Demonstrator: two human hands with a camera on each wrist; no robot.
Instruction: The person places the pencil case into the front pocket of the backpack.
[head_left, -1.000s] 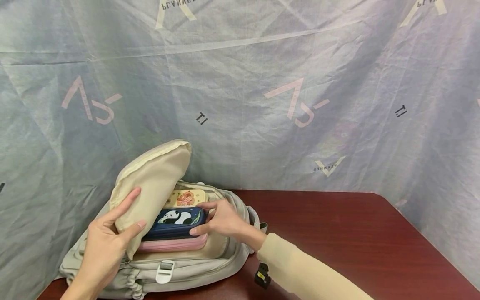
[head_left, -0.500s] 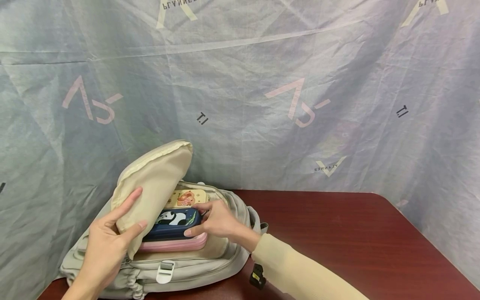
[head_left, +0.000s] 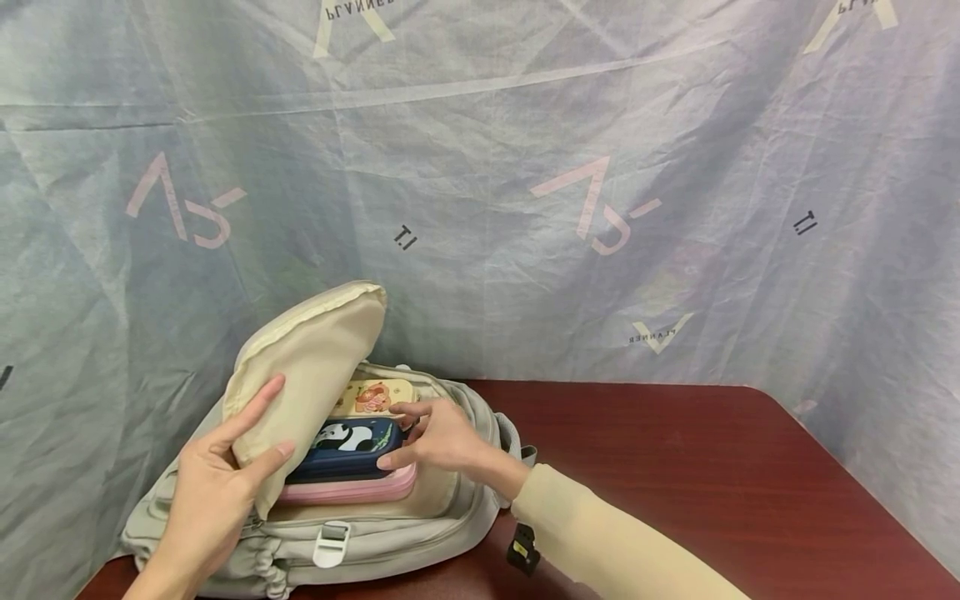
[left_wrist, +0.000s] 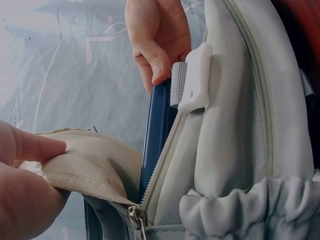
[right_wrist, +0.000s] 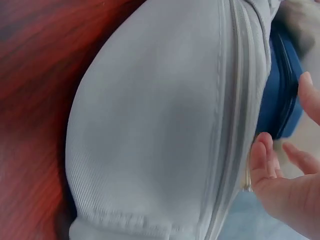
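Observation:
In the head view, my left hand (head_left: 213, 492) holds up the cream-lined flap (head_left: 307, 367) of a pale grey backpack (head_left: 405, 554) between thumb and fingers. Inside the opening, a navy pencil case (head_left: 352, 454) with a panda picture lies on a pink case (head_left: 352, 490). Behind it sits a cream case (head_left: 378, 396) with a cartoon print. My right hand (head_left: 450, 442) is at the navy case's right end, thumb and fingers spread around that end. The left wrist view shows the navy case's edge (left_wrist: 156, 135) beside the zipper, its lower end hidden by the flap.
The backpack lies on a dark red table (head_left: 675, 467) that stretches to the right. A grey printed cloth (head_left: 480, 208) hangs behind. A white buckle (head_left: 331, 544) sits on the backpack's front side, and a metal zipper pull (left_wrist: 136, 216) hangs at the opening's corner.
The navy pencil case has slid a little left, deeper under the flap, with my right hand. My right hand has then shifted slightly back right while the case stays. The left hand barely moves.

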